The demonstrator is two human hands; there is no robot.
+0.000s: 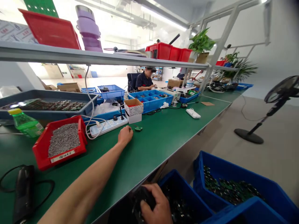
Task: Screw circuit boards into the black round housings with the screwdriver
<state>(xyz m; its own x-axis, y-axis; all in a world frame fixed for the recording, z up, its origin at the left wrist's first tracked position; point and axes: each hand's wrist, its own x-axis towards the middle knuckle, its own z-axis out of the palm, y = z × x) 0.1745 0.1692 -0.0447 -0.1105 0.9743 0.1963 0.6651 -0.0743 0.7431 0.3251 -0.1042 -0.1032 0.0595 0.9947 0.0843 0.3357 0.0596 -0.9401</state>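
My left hand (125, 136) reaches forward over the green workbench, its fingers curled together; whatever they may hold is hidden. Just right of those fingers lies a small green circuit board (138, 128). Low in the view, past the bench's front edge, my right hand (158, 205) grips a black part (143, 199), blurred and partly covered by the fingers. Beneath and beside this hand is a blue bin (187, 194) with dark pieces inside.
A red bin (83, 133) of small grey parts, a power strip (109, 126), a small carton (133, 109) and a black handheld tool (24, 193) are on the bench. Another blue bin (233, 165) holds circuit boards. A person (143, 80) sits across; a fan (254, 129) stands right.
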